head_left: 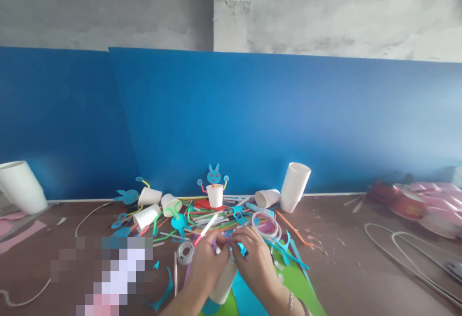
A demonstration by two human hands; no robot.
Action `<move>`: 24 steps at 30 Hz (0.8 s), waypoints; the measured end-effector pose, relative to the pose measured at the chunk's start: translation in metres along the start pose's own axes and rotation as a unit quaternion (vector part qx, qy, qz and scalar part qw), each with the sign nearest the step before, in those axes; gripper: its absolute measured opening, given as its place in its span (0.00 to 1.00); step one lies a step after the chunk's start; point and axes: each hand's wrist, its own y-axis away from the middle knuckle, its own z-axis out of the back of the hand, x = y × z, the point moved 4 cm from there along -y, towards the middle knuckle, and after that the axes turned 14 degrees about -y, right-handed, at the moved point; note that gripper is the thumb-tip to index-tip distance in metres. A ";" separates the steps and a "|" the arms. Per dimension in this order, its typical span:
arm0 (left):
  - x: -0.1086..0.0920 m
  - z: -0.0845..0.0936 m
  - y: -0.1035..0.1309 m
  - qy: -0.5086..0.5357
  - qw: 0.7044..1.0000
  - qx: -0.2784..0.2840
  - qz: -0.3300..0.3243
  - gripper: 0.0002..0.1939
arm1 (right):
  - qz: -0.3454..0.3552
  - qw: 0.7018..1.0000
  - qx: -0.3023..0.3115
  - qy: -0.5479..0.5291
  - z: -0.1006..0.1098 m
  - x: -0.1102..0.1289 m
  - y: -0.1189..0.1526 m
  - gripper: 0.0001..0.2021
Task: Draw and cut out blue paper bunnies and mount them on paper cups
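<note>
Both hands meet low in the middle of the head view, fingertips almost touching. My left hand [209, 260] is closed, with a thin purple straw [215, 246] between its fingers. My right hand [251, 256] is closed in a pinch beside it; whatever it grips is too small to name. A white paper cup [224, 282] lies tilted under and between the hands. Behind them a finished-looking cup [215, 195] stands upright with a blue rabbit face [214, 176] and two bent straw arms. A tape roll [185, 253] is left of my left hand.
Straws, blue scraps and tipped cups [146, 217] cover the table's middle. A leaning cup stack [295, 187] and a ring of clear tubing [266, 225] are right of centre. Green paper [298, 277] lies under the right forearm. White cables [404, 253] and pink items [433, 205] are far right.
</note>
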 end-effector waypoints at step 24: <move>0.002 0.014 -0.011 0.074 0.993 0.068 0.058 0.11 | -0.190 0.977 -0.018 -0.094 0.012 -0.048 -0.008 0.08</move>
